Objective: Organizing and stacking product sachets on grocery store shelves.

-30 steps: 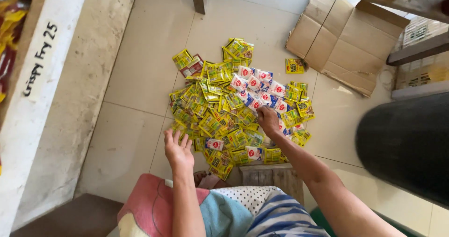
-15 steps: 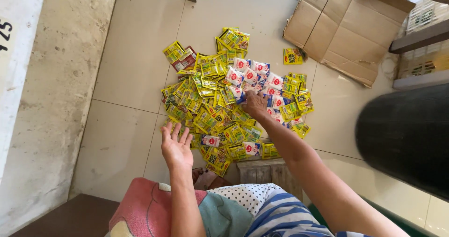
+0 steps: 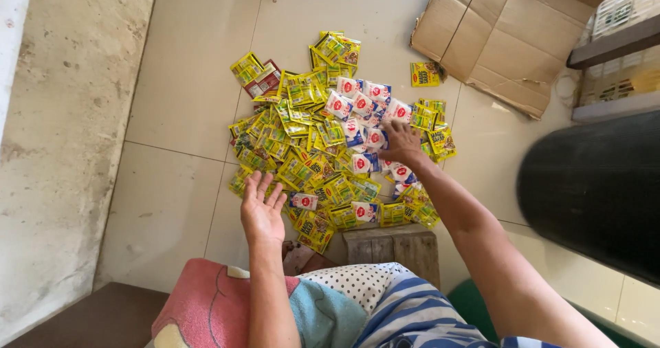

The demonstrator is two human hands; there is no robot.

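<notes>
A heap of small sachets [image 3: 323,149], mostly yellow-green, lies on the tiled floor in front of me. Several white sachets with red marks [image 3: 361,107] sit in the heap's upper middle. My right hand [image 3: 401,142] reaches into the heap, palm down, its fingers resting on the white sachets; whether it grips one is unclear. My left hand [image 3: 261,207] hovers at the heap's near left edge, fingers spread, holding nothing. A lone yellow sachet [image 3: 425,74] lies apart near the cardboard.
A flattened cardboard box [image 3: 505,35] lies at the upper right. A small wooden stool [image 3: 393,246] stands at my knees. A dark round object [image 3: 598,190] fills the right side. A concrete ledge [image 3: 62,142] runs along the left.
My right hand has moved up the heap from its lower right part onto the white sachets. My left hand stays open at the near left edge.
</notes>
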